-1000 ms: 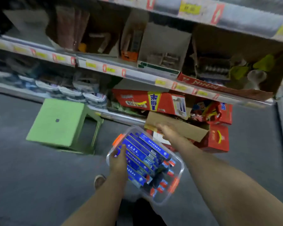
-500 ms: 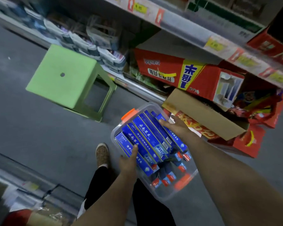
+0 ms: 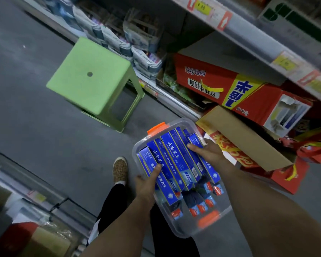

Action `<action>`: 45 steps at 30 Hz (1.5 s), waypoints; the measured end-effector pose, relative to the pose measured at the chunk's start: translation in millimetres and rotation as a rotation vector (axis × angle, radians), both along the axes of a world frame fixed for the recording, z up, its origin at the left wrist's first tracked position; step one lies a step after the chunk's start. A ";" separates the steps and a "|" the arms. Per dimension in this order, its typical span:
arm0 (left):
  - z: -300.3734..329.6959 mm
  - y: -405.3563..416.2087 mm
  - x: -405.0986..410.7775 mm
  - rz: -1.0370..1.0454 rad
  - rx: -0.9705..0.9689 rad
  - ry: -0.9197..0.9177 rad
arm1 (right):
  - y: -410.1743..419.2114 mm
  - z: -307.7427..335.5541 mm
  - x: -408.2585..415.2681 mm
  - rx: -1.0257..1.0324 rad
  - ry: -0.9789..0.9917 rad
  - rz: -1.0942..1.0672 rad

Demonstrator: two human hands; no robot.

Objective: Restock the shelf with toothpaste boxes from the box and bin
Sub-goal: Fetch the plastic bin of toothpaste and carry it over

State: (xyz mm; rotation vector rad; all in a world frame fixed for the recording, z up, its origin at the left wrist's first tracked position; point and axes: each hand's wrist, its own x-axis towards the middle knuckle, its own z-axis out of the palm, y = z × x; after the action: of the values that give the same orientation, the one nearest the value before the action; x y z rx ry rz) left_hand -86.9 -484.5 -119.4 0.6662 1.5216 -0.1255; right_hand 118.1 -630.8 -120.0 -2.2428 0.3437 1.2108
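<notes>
A clear plastic bin (image 3: 180, 227) with orange clips is held above the floor, tilted toward me. Several blue toothpaste boxes (image 3: 172, 154) lie packed inside it, their red-marked ends toward me. My left hand (image 3: 146, 184) grips the bin's left rim, thumb pressed on a blue box. My right hand (image 3: 208, 152) grips the right rim, fingers resting over the boxes. An open cardboard box (image 3: 248, 138) with red printed sides sits to the right, beside my right hand. The shelf edge (image 3: 258, 39) with price tags runs across the top right.
A green plastic stool (image 3: 91, 78) stands on the grey floor to the left. A red carton (image 3: 230, 86) lies on the bottom shelf. Wrapped packs (image 3: 137, 39) fill the low shelf further left. My shoe (image 3: 120, 168) is below the bin. Another shelf unit edges in at the bottom left.
The view has tipped downward and closer. The bin has come nearer to me, and both hands have shifted onto its rims with fingers over the blue boxes.
</notes>
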 end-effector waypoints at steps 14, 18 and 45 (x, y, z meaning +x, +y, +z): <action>72.0 187.1 -54.0 0.015 0.061 -0.044 | 197.1 124.9 -41.0 0.104 -0.065 0.135; 11.1 277.1 -84.3 -0.012 0.077 -0.022 | 275.6 164.1 -64.3 0.194 -0.084 0.159; 250.5 774.0 -105.9 0.406 0.315 -0.147 | 851.6 236.7 -64.2 0.439 -0.070 0.517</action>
State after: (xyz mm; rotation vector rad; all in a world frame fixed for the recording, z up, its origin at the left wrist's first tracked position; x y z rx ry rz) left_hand -192.8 289.5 131.1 0.5847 1.5168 0.4696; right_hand 53.9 220.8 116.8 -2.0259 -0.5175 1.2944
